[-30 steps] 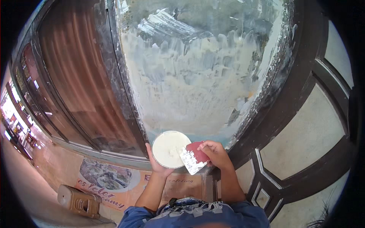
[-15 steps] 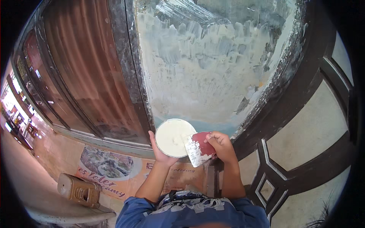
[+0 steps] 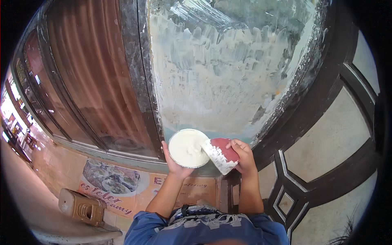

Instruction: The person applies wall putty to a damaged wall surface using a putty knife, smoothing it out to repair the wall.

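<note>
Head view: left hand (image 3: 178, 168) clasps a tub (image 3: 192, 167) of white paste (image 3: 181, 143), right hand (image 3: 244, 157) grips a red scraper (image 3: 223, 154) at its rim, before a wall (image 3: 212, 90) apparently part-coated, grey patches (image 3: 261, 14) left above.

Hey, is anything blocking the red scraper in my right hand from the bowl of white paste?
Nothing visible: your right hand holds the scraper, one corner overlapping the right side of the bowl in this view.
</note>
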`<state>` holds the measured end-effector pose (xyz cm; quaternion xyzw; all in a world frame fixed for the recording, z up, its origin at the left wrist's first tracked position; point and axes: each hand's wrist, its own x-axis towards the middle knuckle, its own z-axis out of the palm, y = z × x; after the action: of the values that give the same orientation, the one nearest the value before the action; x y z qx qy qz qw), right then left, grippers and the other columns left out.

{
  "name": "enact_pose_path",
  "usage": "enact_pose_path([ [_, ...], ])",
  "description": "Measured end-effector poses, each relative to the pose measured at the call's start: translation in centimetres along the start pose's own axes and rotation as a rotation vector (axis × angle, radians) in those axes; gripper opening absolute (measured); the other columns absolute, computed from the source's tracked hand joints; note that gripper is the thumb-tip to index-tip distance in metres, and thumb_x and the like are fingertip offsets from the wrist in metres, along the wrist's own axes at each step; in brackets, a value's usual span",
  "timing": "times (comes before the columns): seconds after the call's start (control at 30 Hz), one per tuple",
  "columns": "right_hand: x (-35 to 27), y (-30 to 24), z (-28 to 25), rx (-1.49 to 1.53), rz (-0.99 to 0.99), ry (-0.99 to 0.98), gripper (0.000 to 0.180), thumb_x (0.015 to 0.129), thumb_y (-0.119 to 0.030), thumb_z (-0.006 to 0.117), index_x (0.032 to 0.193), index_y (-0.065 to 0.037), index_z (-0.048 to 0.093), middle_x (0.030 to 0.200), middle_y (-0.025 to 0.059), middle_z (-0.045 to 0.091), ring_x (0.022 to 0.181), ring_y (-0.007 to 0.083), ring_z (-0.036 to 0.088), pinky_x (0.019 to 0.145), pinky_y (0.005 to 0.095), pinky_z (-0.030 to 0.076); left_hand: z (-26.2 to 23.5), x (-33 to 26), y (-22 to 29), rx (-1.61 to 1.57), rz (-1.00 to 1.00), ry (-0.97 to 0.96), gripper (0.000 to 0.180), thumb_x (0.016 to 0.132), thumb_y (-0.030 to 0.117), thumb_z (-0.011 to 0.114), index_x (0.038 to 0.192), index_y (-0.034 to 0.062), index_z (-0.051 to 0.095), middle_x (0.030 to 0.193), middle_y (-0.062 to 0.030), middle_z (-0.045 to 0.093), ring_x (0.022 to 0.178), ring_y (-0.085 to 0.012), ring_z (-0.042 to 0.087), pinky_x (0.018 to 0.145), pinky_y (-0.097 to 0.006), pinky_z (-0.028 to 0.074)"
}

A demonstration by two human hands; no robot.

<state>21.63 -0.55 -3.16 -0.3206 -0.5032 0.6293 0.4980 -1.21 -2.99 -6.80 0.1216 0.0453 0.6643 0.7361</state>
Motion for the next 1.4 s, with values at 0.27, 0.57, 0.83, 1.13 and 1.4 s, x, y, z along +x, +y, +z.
enact_pose_path([
  [0.27,0.9,2.3,-2.7,0.633,0.158,-0.208,0.021,0.104,-0.025,0.05,0.109,-0.005,0.056,0.076,0.0031,0.059,0.044,0.0068,0.045,0.038,0.0207,0.034,1.3,0.3,-1.0,-0.026,-0.044,-0.064,0.095,0.087,0.084,0.03,0.148,0.0118,0.041,0.15,-0.0156,0.044,0.135,-0.0399,0.045,0.11,-0.061,0.036],
  [0.57,1.6,3.4,-2.5,1.428,0.126,-0.432,0.037,0.108,-0.02,0.039,0.139,0.0,0.039,0.072,0.0053,0.048,0.045,0.0084,0.041,0.046,0.0239,0.034,1.8,0.8,-2.6,-0.078,-0.053,-0.078,0.092,0.087,0.084,0.03,0.148,0.016,0.044,0.151,-0.0108,0.045,0.136,-0.037,0.045,0.111,-0.06,0.035],
  [0.83,2.2,-1.1,-1.1,1.688,0.023,-0.637,0.018,0.091,0.004,0.055,0.074,-0.002,0.052,0.071,0.0055,0.055,0.047,0.0107,0.05,0.045,0.0259,0.035,1.9,2.2,-4.4,-0.107,-0.066,-0.077,0.093,0.086,0.084,0.029,0.149,0.0167,0.042,0.152,-0.0119,0.044,0.137,-0.0389,0.043,0.111,-0.061,0.034],
  [1.13,5.6,-7.0,-3.7,1.46,-0.038,-0.713,0.041,0.1,-0.013,0.055,0.137,-0.005,0.038,0.074,0.0053,0.054,0.053,0.0153,0.052,0.05,0.0275,0.038,3.6,4.1,-4.4,-0.169,0.034,-0.19,0.098,0.084,0.084,0.034,0.153,0.0141,0.032,0.156,-0.0193,0.032,0.137,-0.0526,0.035,0.1,-0.082,0.029],
  [1.4,12.6,-23.1,-2.6,-0.205,-0.623,-0.348,0.036,0.102,-0.027,0.06,0.126,-0.002,0.054,0.104,0.0026,0.066,0.09,0.0107,0.061,0.075,0.0276,0.05,4.5,4.2,-1.4,-0.073,0.223,-0.182,0.096,0.085,0.085,0.03,0.152,0.016,0.034,0.156,-0.0178,0.033,0.137,-0.0493,0.037,0.103,-0.078,0.03],
])
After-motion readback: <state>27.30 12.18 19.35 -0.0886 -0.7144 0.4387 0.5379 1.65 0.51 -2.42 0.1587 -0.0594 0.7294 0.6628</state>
